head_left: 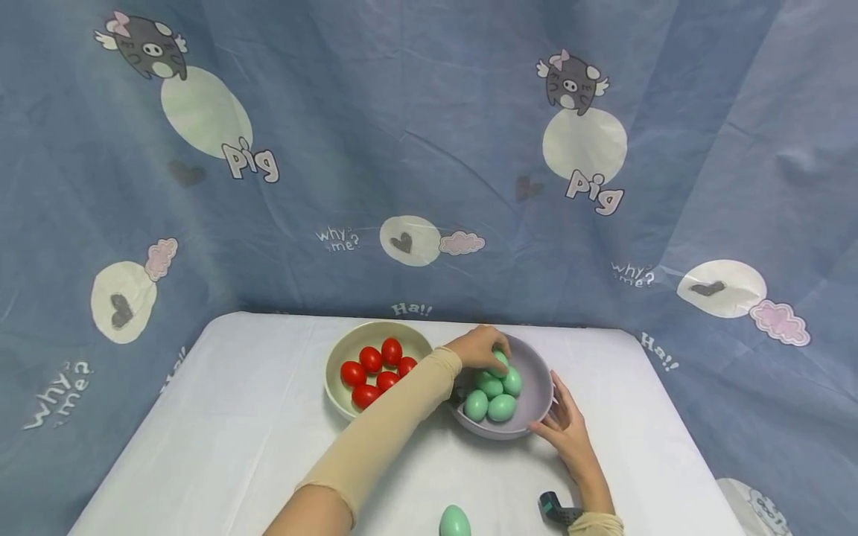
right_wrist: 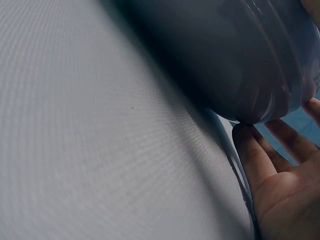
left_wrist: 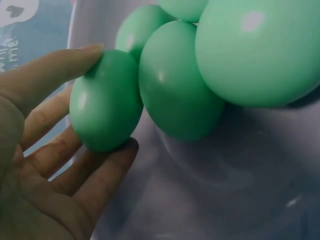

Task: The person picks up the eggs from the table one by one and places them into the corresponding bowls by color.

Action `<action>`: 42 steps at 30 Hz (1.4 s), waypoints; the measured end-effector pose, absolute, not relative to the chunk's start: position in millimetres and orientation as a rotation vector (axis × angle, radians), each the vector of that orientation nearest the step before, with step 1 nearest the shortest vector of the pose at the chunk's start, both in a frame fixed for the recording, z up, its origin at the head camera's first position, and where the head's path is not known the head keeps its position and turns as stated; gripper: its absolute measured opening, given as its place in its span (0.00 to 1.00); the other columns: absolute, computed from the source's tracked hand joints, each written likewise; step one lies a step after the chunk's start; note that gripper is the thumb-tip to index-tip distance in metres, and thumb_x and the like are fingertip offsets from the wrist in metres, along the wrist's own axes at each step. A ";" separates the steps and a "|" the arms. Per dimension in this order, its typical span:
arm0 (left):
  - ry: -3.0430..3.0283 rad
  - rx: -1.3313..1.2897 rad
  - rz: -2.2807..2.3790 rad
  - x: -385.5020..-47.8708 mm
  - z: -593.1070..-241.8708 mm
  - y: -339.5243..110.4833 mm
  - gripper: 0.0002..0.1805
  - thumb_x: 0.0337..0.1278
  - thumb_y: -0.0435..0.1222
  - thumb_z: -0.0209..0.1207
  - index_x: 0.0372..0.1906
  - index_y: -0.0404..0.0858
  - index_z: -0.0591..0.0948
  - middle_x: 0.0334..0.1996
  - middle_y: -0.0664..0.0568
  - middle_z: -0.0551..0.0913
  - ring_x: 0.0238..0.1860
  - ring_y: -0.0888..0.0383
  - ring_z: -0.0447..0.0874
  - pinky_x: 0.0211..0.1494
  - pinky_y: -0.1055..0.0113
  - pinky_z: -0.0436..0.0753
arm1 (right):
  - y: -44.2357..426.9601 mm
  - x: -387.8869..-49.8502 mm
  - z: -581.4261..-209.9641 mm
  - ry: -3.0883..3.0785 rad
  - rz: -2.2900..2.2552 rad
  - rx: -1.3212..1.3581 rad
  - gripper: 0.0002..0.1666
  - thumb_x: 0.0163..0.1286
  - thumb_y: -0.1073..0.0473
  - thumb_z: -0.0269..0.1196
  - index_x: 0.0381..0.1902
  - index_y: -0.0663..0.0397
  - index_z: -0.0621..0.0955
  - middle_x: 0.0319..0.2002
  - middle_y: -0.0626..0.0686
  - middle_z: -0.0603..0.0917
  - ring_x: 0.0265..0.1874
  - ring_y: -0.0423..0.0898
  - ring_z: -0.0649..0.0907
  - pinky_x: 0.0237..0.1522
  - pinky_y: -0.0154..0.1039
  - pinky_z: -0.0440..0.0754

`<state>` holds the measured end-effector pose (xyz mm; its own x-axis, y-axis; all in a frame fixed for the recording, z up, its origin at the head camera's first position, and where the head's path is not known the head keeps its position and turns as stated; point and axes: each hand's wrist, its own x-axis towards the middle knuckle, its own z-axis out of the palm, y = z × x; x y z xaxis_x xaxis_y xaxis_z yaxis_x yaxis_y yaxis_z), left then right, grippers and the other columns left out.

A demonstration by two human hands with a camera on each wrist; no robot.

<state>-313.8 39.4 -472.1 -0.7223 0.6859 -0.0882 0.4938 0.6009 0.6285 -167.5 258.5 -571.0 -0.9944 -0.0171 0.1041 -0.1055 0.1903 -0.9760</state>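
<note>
In the head view, my left hand (head_left: pixel 479 348) reaches into a purple-grey bowl (head_left: pixel 534 372) and pinches a green egg (left_wrist: pixel 105 102) between thumb and fingers, as the left wrist view shows. Other green eggs (head_left: pixel 501 407) lie in the bowl, and one of them (left_wrist: pixel 182 80) touches the pinched egg. On the bowl's right side, my right hand (head_left: pixel 566 432) rests its spread, fairly straight fingers against the outer wall. In the right wrist view, fingertips (right_wrist: pixel 250 145) touch the underside curve of the bowl (right_wrist: pixel 215 55).
A cream bowl (head_left: pixel 342 346) with several red eggs (head_left: pixel 365 396) stands left of the purple-grey one, partly behind my left sleeve (head_left: pixel 385 424). One loose green egg (head_left: pixel 456 521) lies at the front of the white table (head_left: pixel 221 447). A blue printed curtain (head_left: pixel 429 149) hangs behind.
</note>
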 end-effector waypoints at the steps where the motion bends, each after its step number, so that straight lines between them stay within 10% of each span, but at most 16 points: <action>1: 2.511 0.940 0.834 -313.1 -471.6 40.7 0.14 0.55 0.38 0.75 0.47 0.40 0.90 0.46 0.53 0.91 0.46 0.61 0.83 0.55 0.71 0.82 | 258.1 -167.4 -571.1 -2.371 1.951 0.119 0.61 0.63 0.70 0.72 0.84 0.39 0.52 0.84 0.57 0.52 0.79 0.67 0.60 0.63 0.22 0.74; 17: 2.590 0.873 0.625 -305.1 -466.7 43.6 0.16 0.52 0.40 0.77 0.46 0.38 0.90 0.41 0.52 0.92 0.35 0.64 0.82 0.42 0.75 0.82 | 254.5 -168.6 -571.4 -2.382 1.913 0.132 0.61 0.62 0.69 0.72 0.84 0.39 0.53 0.83 0.59 0.54 0.80 0.67 0.60 0.65 0.25 0.73; 42: 2.467 0.991 0.777 -317.9 -456.9 5.5 0.22 0.64 0.44 0.69 0.58 0.38 0.85 0.57 0.49 0.87 0.61 0.52 0.84 0.65 0.62 0.83 | 257.3 -168.1 -572.1 -2.405 1.910 0.073 0.61 0.62 0.67 0.74 0.84 0.38 0.53 0.83 0.58 0.55 0.79 0.65 0.61 0.64 0.23 0.74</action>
